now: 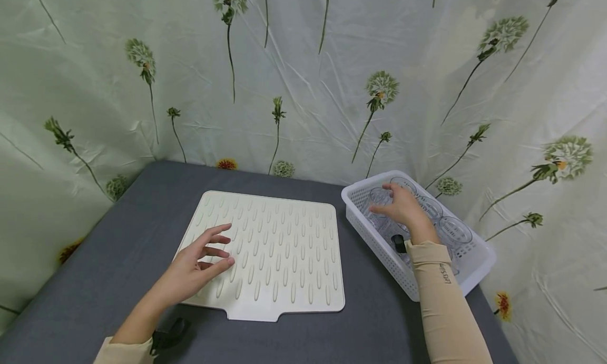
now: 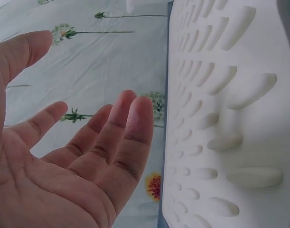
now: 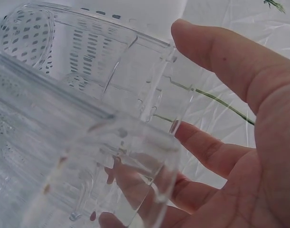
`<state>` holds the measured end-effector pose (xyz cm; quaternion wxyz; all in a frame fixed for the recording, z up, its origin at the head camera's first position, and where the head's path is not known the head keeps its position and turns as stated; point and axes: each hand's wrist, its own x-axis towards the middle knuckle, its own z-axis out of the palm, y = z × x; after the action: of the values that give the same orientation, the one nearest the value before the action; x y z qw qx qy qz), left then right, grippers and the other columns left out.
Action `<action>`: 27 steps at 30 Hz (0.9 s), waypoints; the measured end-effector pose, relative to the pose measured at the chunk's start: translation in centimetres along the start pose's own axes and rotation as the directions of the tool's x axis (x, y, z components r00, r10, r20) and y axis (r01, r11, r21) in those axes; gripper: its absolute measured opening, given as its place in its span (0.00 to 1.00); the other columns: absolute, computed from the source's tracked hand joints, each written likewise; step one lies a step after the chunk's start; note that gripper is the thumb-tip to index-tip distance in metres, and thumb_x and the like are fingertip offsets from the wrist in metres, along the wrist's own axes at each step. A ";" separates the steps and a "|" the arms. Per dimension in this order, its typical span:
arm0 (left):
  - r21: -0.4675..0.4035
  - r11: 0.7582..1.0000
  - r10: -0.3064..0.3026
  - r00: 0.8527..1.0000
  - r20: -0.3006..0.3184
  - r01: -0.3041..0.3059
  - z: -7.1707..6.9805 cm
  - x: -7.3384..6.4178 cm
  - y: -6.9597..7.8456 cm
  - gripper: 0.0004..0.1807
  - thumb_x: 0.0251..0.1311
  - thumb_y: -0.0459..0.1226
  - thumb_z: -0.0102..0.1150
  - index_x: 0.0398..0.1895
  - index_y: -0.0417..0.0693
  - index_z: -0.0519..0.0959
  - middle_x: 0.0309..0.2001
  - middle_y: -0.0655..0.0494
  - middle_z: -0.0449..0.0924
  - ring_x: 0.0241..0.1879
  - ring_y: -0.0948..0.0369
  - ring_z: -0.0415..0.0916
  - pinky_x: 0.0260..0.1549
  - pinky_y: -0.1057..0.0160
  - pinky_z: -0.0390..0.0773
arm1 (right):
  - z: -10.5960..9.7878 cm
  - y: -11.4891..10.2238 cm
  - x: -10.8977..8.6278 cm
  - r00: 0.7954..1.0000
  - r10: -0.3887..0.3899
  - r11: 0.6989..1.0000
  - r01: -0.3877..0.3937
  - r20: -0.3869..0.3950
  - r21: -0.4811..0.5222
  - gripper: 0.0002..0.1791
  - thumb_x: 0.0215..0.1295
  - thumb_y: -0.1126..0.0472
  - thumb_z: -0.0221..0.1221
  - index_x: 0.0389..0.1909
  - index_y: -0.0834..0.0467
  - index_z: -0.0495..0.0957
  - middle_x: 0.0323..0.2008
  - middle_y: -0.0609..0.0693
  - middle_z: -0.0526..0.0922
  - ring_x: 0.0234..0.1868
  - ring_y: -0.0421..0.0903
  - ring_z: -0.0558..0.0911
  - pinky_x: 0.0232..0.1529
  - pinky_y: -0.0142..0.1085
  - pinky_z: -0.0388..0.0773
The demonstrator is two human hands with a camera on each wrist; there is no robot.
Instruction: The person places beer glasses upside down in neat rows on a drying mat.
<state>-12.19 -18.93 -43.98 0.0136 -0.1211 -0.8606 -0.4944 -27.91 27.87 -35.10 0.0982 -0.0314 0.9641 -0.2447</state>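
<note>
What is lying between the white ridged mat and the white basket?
Only a bare strip of dark grey surface; the head view shows this.

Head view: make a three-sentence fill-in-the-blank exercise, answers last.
1. The cream ridged rectangular mat lies to the ____ of the white perforated plastic basket.
2. The left hand overlaps the ____.
3. Clear cylindrical cups sit inside the ____, near the right hand.

Missing words: left; mat; basket.

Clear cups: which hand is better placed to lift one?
Likely the right hand: it's right at a clear cup in the white basket; the left hand hovers by the ridged mat.
</note>
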 end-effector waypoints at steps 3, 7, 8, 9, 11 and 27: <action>-0.003 1.000 -0.005 1.000 -0.001 0.005 0.0 0.0 -0.1 0.38 0.71 0.44 0.71 0.81 0.63 0.66 0.64 0.44 0.81 0.51 0.66 0.86 0.44 0.66 0.87 | -0.1 0.1 -0.1 1.000 0.011 1.000 -0.011 -0.001 0.011 0.49 0.74 0.50 0.67 0.84 0.67 0.54 0.77 0.78 0.62 0.75 0.75 0.68 0.70 0.66 0.75; -0.010 1.000 -0.009 1.000 0.004 0.009 0.1 0.1 -0.2 0.38 0.71 0.44 0.71 0.81 0.63 0.66 0.65 0.44 0.81 0.51 0.66 0.86 0.44 0.66 0.87 | -0.1 0.2 -0.2 1.000 0.023 1.000 -0.023 -0.003 0.020 0.49 0.74 0.49 0.67 0.84 0.66 0.54 0.77 0.77 0.63 0.74 0.75 0.69 0.69 0.66 0.75; -0.011 1.000 -0.012 1.000 0.006 0.012 0.1 0.1 -0.2 0.38 0.71 0.44 0.71 0.81 0.63 0.66 0.65 0.44 0.81 0.51 0.66 0.86 0.44 0.66 0.87 | -0.1 0.2 -0.2 1.000 0.022 1.000 -0.022 -0.005 0.017 0.49 0.74 0.49 0.67 0.84 0.66 0.54 0.77 0.76 0.63 0.74 0.75 0.69 0.69 0.66 0.75; -0.012 1.000 -0.014 1.000 0.006 0.014 0.1 0.0 -0.2 0.38 0.71 0.44 0.71 0.81 0.63 0.66 0.65 0.44 0.81 0.51 0.66 0.86 0.44 0.66 0.87 | -0.1 0.2 -0.1 1.000 0.021 1.000 -0.021 -0.006 0.013 0.49 0.74 0.49 0.67 0.84 0.66 0.55 0.77 0.76 0.63 0.74 0.74 0.69 0.69 0.66 0.75; -0.013 1.000 -0.020 1.000 0.003 0.021 0.2 0.0 -0.2 0.38 0.71 0.44 0.71 0.81 0.62 0.66 0.65 0.44 0.81 0.51 0.66 0.86 0.43 0.66 0.87 | -0.1 0.2 -0.1 1.000 0.018 1.000 -0.018 -0.009 0.009 0.49 0.74 0.48 0.67 0.84 0.66 0.55 0.77 0.76 0.64 0.75 0.74 0.69 0.70 0.66 0.74; -0.035 0.999 -0.017 1.000 0.005 0.017 0.4 -0.1 -0.4 0.37 0.71 0.43 0.71 0.80 0.61 0.66 0.64 0.42 0.81 0.51 0.66 0.86 0.43 0.65 0.87 | -0.7 -0.5 -0.3 0.998 -0.018 1.000 0.019 -0.052 0.015 0.48 0.74 0.47 0.67 0.83 0.67 0.57 0.75 0.76 0.66 0.75 0.73 0.68 0.70 0.65 0.75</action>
<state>-12.19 -18.84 -44.53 0.0052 -0.1150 -0.8530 -0.5091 -27.76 27.75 -34.20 0.0711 -0.0331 0.9641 -0.2536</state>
